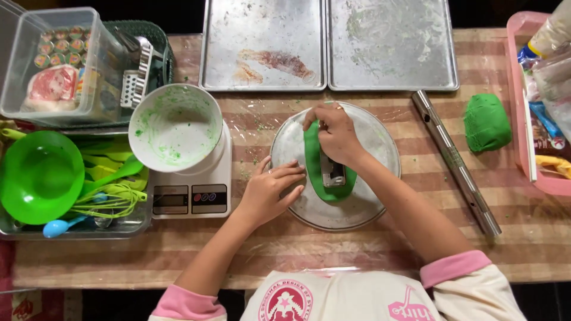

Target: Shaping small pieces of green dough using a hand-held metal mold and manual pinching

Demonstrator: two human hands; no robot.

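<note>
Clear tub of wrapped packets (53,62) far left; grey scale screen (170,200) below.

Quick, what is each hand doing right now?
Left hand: open, fingers flat on the round metal plate, holding nothing.
Right hand: closed on a metal cutter, pressing it into the green dough.

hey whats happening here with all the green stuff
A person is working green dough on a round metal plate. The right hand presses a small metal tool into the flattened strip, while the left hand steadies the plate's edge. A spare dough lump and a metal rolling pin lie to the right.
</note>
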